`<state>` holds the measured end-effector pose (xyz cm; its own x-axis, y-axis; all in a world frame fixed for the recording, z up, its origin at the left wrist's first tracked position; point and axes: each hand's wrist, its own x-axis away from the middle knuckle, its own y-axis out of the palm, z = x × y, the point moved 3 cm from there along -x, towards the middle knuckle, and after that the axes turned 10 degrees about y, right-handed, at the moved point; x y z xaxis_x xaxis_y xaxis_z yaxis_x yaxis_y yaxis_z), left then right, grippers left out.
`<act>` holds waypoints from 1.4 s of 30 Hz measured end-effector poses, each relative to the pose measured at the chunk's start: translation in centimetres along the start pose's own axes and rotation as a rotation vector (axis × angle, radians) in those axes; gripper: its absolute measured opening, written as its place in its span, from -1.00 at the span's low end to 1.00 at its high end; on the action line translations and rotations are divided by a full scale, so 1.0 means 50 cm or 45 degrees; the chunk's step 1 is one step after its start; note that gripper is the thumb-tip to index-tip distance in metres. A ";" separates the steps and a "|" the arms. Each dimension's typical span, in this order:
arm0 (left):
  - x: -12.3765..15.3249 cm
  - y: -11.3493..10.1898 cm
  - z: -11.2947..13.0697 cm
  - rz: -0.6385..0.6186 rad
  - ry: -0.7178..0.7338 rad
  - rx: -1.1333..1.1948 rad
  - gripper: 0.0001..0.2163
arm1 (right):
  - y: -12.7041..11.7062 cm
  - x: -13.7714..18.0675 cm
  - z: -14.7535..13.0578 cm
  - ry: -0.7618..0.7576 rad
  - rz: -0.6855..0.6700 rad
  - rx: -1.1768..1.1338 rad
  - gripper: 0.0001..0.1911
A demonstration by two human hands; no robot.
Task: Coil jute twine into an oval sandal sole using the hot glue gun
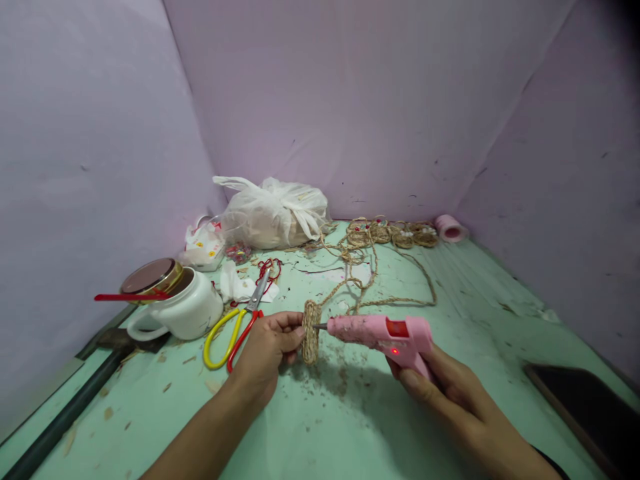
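My left hand (273, 350) is closed on a small oblong coil of braided straw rope (311, 333), holding it upright above the table. From the coil's top a long tail of the same rope (400, 302) runs back across the table in loose loops. My right hand (450, 393) grips a pink hot glue gun (380, 333) by its handle, and a red light glows on its side. The gun's metal nozzle points left and meets the coil's right side, or nearly so. Just left of my left hand lie scissors (233, 340) with one yellow and one red handle.
At left stand a white mug (185, 310) with a gold-rimmed lid (153, 277) and a hammer (75, 393). A white plastic bag (280, 213), several woven straw pieces (390, 233) and a pink roll (450, 229) line the back. A dark phone-like slab (585, 413) lies at right.
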<state>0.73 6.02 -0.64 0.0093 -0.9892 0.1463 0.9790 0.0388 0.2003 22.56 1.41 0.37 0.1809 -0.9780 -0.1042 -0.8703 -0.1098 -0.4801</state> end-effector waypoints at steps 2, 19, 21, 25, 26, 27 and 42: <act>0.001 0.000 0.001 -0.004 0.000 -0.007 -0.73 | 0.000 -0.002 0.000 -0.004 0.024 0.017 -0.80; 0.004 -0.003 -0.002 0.025 -0.059 -0.010 -0.64 | -0.106 -0.040 0.107 0.857 0.731 -0.620 -0.79; 0.006 -0.002 -0.003 0.013 -0.087 -0.010 -0.65 | -0.130 -0.039 0.120 0.895 0.754 -0.438 -0.81; 0.009 0.000 -0.003 -0.009 -0.117 -0.007 -0.66 | -0.147 -0.034 0.060 0.550 0.959 0.406 -0.83; 0.010 0.001 -0.003 -0.015 -0.124 -0.007 -0.66 | -0.134 -0.040 0.031 0.361 0.982 0.538 -0.77; 0.010 0.002 -0.003 -0.019 -0.132 -0.008 -0.66 | -0.112 -0.055 0.004 0.155 0.849 0.495 -0.72; 0.031 0.020 -0.014 -0.293 -0.230 -0.361 -0.90 | 0.016 -0.050 -0.078 -0.453 -0.326 0.795 -0.75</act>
<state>1.85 4.43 -0.90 -0.2279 -0.9256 0.3021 0.9689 -0.2464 -0.0239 19.65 3.05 3.62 0.5711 -0.8076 -0.1469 -0.3796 -0.1011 -0.9196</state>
